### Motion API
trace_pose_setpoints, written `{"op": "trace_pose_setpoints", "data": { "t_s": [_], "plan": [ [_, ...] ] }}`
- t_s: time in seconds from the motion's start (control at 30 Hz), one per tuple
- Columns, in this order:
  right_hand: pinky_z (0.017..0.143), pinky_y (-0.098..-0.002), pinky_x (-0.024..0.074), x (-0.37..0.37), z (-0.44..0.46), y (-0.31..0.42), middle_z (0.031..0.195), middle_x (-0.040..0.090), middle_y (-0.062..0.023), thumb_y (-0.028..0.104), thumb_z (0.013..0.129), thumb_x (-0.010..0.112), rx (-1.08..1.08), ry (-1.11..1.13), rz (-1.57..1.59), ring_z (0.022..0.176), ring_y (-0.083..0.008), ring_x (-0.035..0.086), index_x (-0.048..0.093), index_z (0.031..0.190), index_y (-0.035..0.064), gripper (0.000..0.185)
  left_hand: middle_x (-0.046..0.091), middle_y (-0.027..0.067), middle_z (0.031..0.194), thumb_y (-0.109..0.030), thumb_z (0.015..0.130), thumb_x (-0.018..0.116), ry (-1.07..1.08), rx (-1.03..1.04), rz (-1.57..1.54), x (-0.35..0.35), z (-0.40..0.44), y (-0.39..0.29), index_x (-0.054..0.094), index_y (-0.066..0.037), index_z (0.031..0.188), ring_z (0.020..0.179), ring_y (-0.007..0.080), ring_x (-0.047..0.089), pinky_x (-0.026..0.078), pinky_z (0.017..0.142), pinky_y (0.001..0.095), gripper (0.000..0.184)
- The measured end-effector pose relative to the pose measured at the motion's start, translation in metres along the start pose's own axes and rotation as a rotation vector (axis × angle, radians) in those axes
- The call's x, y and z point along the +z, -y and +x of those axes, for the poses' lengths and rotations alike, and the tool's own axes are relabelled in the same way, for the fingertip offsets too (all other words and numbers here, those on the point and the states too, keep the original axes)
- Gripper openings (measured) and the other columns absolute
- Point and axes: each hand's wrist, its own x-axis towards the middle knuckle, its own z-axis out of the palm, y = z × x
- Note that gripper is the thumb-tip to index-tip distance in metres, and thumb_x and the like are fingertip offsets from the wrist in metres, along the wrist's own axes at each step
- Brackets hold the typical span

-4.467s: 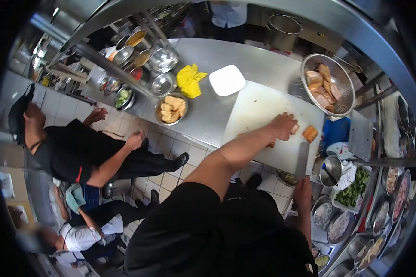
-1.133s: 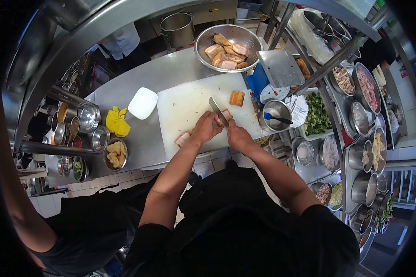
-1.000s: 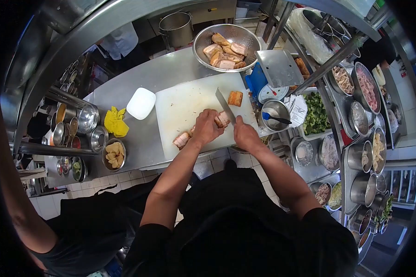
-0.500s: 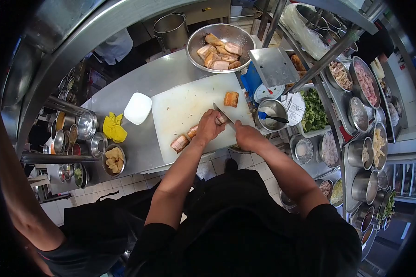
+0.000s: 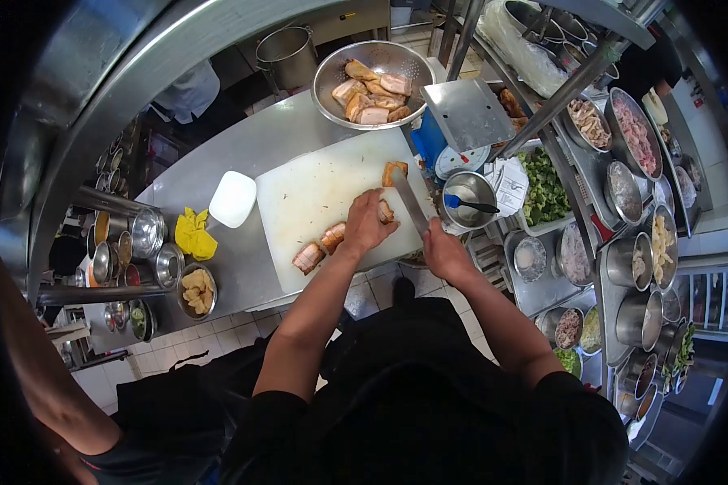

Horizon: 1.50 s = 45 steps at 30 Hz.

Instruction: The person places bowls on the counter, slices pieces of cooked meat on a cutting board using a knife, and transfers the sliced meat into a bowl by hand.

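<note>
My right hand [image 5: 446,252] is wrapped round the handle of a knife [image 5: 413,207] near the right edge of the white cutting board [image 5: 295,194]. The knife's blade points away from me, and its far end overlaps a browned chunk of pork belly [image 5: 393,171]. Just left of the blade, my left hand [image 5: 366,226] has its fingers and thumb about a smaller pork belly piece [image 5: 386,212], partly hidden by the hand. More cut pork pieces [image 5: 308,258] lie along the board's near side, left of that hand.
Beyond the board stands a colander [image 5: 323,95] of pork pieces. A white dish [image 5: 233,200], yellow cloth [image 5: 194,234] and bowl of pale chunks [image 5: 197,291] are on the left. A scale [image 5: 469,113] and pot with a brush [image 5: 469,202] stand right. Another person's arm [image 5: 57,380] is at left.
The knife has moved from beside the piece under my left hand to the browned chunk farther up the board. My left hand stays at the smaller piece. The view has shifted slightly.
</note>
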Motion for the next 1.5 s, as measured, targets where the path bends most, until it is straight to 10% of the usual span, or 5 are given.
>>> {"op": "trace_pose_setpoints", "data": {
  "t_s": [0.37,0.57,0.9,1.5],
  "plan": [
    [0.072,-0.0644,0.0437,0.009,-0.053,-0.045,0.079,0.062,-0.0349,0.021,0.101,0.046,0.106,-0.082,0.118,0.081,-0.0557,0.06,0.039,0.109,0.0018,0.022,0.06,0.0188,0.115,-0.029,0.072,0.076,0.198,0.03,0.083,-0.016,-0.008,0.002,0.059,-0.001,0.119,0.113,0.0378,0.056,0.045,0.1,0.0455,0.057],
    [0.073,-0.065,0.0432,0.011,-0.039,-0.044,0.081,0.062,-0.0352,0.021,0.101,0.046,0.08,-0.148,0.167,0.083,-0.0561,0.06,0.039,0.109,0.0023,0.022,0.055,0.0222,0.119,-0.036,0.073,0.079,0.12,-0.313,0.122,0.006,0.078,-0.036,0.051,0.002,0.122,0.113,0.0381,0.054,0.046,0.1,0.0451,0.068],
    [0.078,-0.0637,0.0433,-0.004,0.012,-0.007,0.086,0.063,-0.0355,0.02,0.101,0.044,0.016,-0.028,0.127,0.087,-0.0556,0.06,0.038,0.115,0.0012,0.024,0.054,0.0189,0.114,-0.01,0.067,0.08,0.258,-0.016,-0.109,-0.012,0.033,0.016,0.051,-0.004,0.117,0.111,0.0396,0.056,0.048,0.094,0.0433,0.058],
    [0.089,-0.0554,0.0488,0.001,0.058,0.012,0.102,0.065,-0.0361,0.007,0.092,0.043,0.0,0.262,-0.307,0.1,-0.0496,0.064,0.039,0.128,-0.0082,0.04,0.06,0.015,0.111,-0.01,0.066,0.08,0.131,0.023,-0.206,0.001,0.022,0.023,0.058,-0.004,0.111,0.106,0.0383,0.059,0.049,0.091,0.0422,0.05]
  ]
}}
